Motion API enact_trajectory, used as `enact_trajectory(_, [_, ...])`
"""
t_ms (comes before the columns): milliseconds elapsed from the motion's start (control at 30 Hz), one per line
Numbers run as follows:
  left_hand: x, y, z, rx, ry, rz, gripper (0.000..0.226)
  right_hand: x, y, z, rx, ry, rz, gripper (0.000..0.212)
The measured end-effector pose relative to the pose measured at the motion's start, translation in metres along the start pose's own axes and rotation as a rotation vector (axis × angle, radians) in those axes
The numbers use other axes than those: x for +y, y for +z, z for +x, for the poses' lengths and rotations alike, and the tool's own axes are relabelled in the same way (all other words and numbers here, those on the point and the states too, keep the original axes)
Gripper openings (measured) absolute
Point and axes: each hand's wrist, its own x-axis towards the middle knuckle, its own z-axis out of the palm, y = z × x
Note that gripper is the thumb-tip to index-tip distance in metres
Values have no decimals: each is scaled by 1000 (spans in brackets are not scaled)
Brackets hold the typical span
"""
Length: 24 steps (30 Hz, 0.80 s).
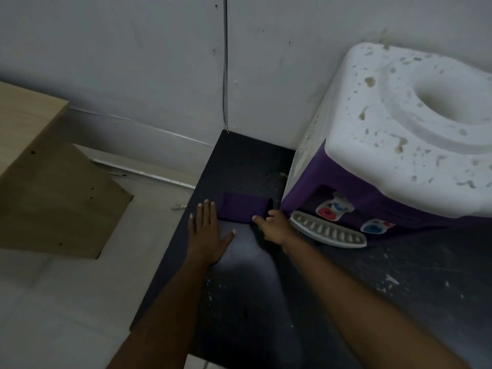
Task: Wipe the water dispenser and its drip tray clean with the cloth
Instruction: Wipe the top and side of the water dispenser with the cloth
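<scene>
A black tabletop [266, 302] held a stained white-and-purple plastic water dispenser [399, 145], a white slotted drip tray [330, 233] at its foot. A folded purple cloth [239, 209] lay flat just left of the dispenser. The left hand [206, 235] rested flat, fingers spread, beside the cloth; the right hand [274, 227] pinched its near right corner.

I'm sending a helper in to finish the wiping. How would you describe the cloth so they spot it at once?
Find the white-topped, purple-fronted water dispenser on the dark table. Just left of its base lies the cloth, folded flat. It is purple, unlike the white slotted drip tray to its right.
</scene>
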Motion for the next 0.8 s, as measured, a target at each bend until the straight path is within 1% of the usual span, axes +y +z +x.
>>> enact_trajectory(67, [-2, 3, 2, 17, 6, 31, 104, -1, 1, 2, 9, 49, 84, 75])
enact_trajectory(167, [-6, 7, 2, 46, 18, 71, 103, -1, 3, 4, 11, 84, 148, 60])
enact_trajectory(333, [-9, 12, 1, 68, 28, 123, 100, 0, 3, 7, 23, 39, 22, 40])
enact_trajectory(400, [-9, 11, 1, 67, 26, 123, 100, -2, 2, 7, 42, -7, -37, 28])
enact_trajectory(467, [-9, 10, 2, 57, 25, 121, 100, -4, 3, 7, 56, -74, -106, 18])
enact_trajectory(500, [-9, 10, 2, 53, 25, 122, 100, -6, 6, 7, 69, -121, -137, 17])
enact_trajectory(633, [-9, 8, 3, 26, 33, 114, 100, -16, 15, 1, 125, -311, -142, 19])
enact_trajectory(800, [-11, 8, 3, 18, 46, 83, 100, -32, 15, -12, 175, -583, -175, 14])
